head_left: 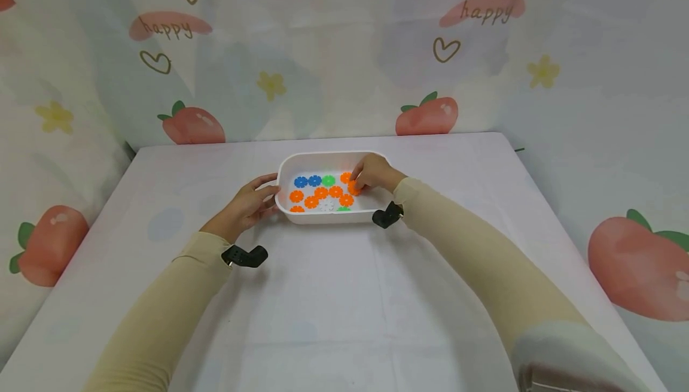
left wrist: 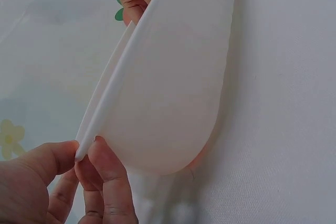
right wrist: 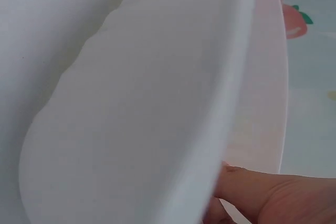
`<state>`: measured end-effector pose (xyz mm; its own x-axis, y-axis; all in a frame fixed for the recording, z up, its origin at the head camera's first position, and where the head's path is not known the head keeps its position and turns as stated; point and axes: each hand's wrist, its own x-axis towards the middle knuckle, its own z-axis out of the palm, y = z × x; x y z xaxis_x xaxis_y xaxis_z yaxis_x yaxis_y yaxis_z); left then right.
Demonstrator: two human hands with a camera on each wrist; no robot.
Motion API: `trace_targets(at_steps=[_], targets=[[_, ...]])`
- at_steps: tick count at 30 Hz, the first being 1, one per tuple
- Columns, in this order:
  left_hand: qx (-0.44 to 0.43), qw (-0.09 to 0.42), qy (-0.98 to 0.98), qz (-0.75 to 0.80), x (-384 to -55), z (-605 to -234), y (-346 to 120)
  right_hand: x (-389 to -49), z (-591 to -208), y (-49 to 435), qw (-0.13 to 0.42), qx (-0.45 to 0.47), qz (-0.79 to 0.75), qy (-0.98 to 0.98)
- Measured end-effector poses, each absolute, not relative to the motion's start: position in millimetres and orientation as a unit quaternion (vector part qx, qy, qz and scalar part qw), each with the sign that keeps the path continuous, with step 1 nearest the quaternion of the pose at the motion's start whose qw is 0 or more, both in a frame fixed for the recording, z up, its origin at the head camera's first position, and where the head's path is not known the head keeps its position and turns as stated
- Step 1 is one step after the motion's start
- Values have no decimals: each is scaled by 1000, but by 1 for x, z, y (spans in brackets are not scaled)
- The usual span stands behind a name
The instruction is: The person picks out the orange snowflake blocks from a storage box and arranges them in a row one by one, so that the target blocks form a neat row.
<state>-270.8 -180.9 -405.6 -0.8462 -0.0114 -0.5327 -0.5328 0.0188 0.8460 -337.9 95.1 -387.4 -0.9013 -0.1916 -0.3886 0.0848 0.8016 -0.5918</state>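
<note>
A white plastic tray (head_left: 334,218) with a raised rim holds several flower-shaped plastic discs. My left hand (head_left: 249,206) pinches the tray's left rim; in the left wrist view the thumb and fingers (left wrist: 110,174) lie on either side of it. Inside the tray's right part, my right hand (head_left: 375,172) has its fingers bent around the edge of an orange disc (head_left: 354,188). Its fingertips are partly hidden in the head view. The tray wall hides the disc and most of those fingers in the right wrist view.
Other orange discs (head_left: 321,193), blue discs (head_left: 301,182), green discs (head_left: 328,181) and a white disc (head_left: 326,205) lie in the tray. A white-covered table (head_left: 323,308) bears it. Behind hangs a peach-printed cloth (head_left: 334,81).
</note>
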Motion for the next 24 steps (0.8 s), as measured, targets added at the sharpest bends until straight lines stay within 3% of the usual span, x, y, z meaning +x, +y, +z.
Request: trace_targets(at_steps=[24], targets=[[-200, 193, 682, 676, -270, -405, -178, -334, -359, 119, 278, -24, -374, 885]])
